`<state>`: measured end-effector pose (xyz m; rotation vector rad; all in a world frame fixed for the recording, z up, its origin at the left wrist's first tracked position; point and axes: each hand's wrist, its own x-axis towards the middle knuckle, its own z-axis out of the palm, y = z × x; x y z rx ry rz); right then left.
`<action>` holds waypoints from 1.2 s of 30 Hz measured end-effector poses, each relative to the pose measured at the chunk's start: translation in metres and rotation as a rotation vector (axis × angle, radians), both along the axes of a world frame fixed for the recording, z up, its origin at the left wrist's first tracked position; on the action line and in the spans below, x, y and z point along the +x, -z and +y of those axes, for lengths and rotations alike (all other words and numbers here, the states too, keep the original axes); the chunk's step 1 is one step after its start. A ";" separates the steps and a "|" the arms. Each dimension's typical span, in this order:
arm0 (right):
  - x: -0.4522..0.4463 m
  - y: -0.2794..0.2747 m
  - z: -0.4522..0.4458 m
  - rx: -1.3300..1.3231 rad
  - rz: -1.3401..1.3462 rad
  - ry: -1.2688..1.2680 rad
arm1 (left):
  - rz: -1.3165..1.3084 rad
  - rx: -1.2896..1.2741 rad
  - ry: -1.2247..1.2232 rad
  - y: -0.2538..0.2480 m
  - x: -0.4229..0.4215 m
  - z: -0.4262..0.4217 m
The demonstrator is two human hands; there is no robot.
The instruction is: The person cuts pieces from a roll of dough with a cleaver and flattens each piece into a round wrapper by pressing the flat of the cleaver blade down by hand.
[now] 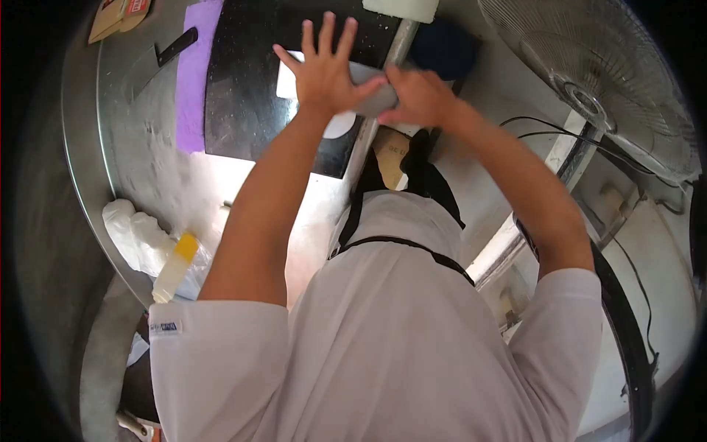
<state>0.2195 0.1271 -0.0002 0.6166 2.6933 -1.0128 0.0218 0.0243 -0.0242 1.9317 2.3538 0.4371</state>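
Note:
Over the black board my left hand is spread, its fingers stretched apart and its palm side down. A flat grey object, perhaps a scraper or blade, lies between my two hands. My right hand is closed round the outer end of it, at the board's right edge. My left thumb reaches across the grey object. Below my left wrist a round white thing shows on the board. What lies under my left palm is hidden.
A purple cloth lies along the board's left side, with a black-handled knife beside it. White plastic bags and a yellow-capped bottle stand at the lower left. A large fan is at the upper right.

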 end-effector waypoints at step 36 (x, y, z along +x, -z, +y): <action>0.001 -0.007 -0.002 -0.091 -0.031 -0.014 | 0.102 -0.345 -0.024 -0.035 0.017 0.010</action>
